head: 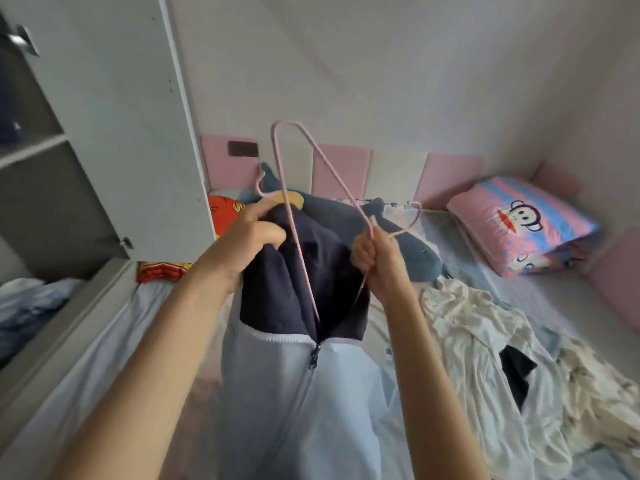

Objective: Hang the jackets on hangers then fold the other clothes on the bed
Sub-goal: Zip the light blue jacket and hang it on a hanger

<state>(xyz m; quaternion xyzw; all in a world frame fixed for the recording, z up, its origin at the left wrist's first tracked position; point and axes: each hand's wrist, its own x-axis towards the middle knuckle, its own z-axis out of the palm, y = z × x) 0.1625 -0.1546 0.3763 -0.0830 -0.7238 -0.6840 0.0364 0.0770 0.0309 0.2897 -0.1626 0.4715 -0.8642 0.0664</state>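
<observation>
We have the two-tone zip jacket, navy on top and pale blue below, held up over the grey-sheeted bed. It hangs collar-up, zip done up to the navy part. L hand is curled round the collar/shoulder cloth on its own side. R hand grips the thin pink wire hanger in a closed fist near the neck, w/ the hook poking out just right of it.

Key relation: the hanger's long axis runs near vertical. One shoulder end sticks up well above both hands; the other goes down thru the open neck into the jacket, betw. the hands. We reckon the next move is to level it so each end seats in a shoulder. R hand is on the hanger, so it steers; L only steadies the cloth.

Containers: the white open-door wardrobe stands at left. Sth dark sits on its shelf, too blurred to name. The crumpled cream printed clothes lie unfolded on the bed at right.
</observation>
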